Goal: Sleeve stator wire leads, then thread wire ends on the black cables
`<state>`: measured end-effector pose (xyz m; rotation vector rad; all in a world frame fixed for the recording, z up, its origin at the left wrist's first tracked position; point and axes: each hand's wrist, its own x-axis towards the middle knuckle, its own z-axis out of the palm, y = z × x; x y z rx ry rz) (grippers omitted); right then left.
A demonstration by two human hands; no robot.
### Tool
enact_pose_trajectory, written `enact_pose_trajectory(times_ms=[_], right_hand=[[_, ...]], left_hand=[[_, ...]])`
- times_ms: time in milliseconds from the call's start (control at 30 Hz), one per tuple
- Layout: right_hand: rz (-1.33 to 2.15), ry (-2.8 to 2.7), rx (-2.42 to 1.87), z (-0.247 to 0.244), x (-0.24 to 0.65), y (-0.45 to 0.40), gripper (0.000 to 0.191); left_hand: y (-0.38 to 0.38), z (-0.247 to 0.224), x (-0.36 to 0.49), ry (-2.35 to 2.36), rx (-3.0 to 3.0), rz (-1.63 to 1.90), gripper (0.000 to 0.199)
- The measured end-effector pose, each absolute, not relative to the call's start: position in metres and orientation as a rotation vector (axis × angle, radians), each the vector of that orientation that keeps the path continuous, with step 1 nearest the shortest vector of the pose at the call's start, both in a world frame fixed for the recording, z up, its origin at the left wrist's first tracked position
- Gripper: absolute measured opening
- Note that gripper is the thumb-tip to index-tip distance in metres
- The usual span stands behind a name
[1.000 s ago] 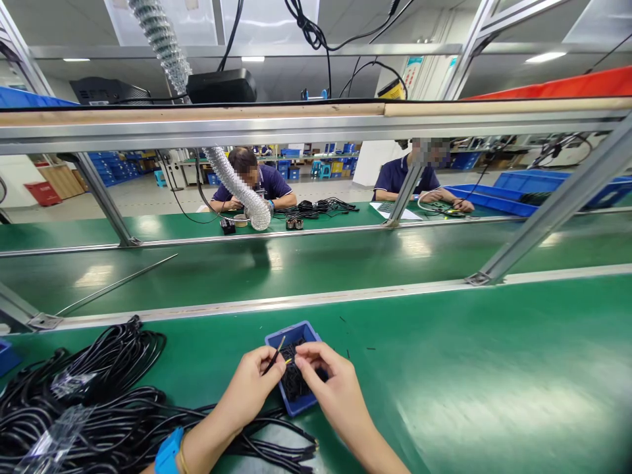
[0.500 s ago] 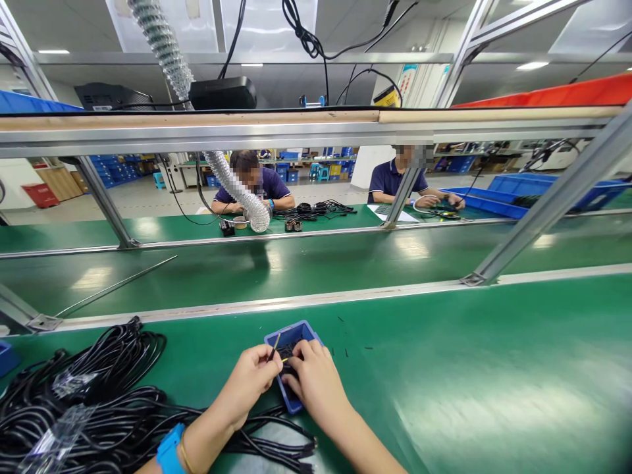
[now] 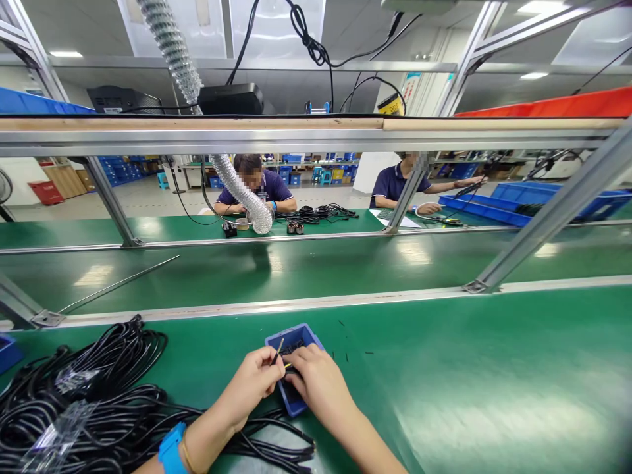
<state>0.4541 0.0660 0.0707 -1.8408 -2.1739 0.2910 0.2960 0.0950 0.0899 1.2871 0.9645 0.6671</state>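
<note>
My left hand [image 3: 257, 378] is closed in a pinch on the end of a black cable [image 3: 275, 359]. Beyond the fingertips, a thin lead sticks up and a short yellow wire [image 3: 288, 366] points right. My right hand [image 3: 316, 376] has its fingers bent together at the yellow wire; whatever they pinch is too small and covered to make out. Under both hands sits a small blue bin [image 3: 295, 408], holding many short black pieces [image 3: 295, 347] that look like cut tubing. The right hand hides part of the bin.
Bundles of black cables [image 3: 99, 382] cover the bench on the left, their ends [image 3: 291, 447] reaching below my hands. Several black scraps [image 3: 346, 357] lie right of the bin. A metal frame rail [image 3: 276, 304] crosses behind. Two co-workers [image 3: 257, 187] sit at the opposite bench.
My right fingers have drawn together at the yellow wire, showing more of the bin's contents. My left hand keeps its pinch. One co-worker's arm has reached out toward the blue trays.
</note>
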Motion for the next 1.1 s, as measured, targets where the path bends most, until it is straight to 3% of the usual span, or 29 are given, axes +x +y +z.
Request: enact_pose_trajectory(times_ms=[67,333,567,1100], right_hand=[[0.294,-2.217,-1.854,0.063,0.447,0.070,0.013],[0.314,-1.966,-1.780,0.065,0.457,0.064,0.021],[0.623,-1.483,-1.289,0.065,0.459,0.057,0.023],[0.528,-1.496,-1.280,0.072,0.458,0.053,0.021]], left_hand=[[0.096,0.085,0.296,0.958,1.284,0.666,0.022],[0.098,0.082,0.296,0.940,1.273,0.685,0.025],[0.095,0.095,0.294,0.950,1.294,0.673,0.027],[0.096,0.099,0.295,0.939,1.275,0.690,0.030]])
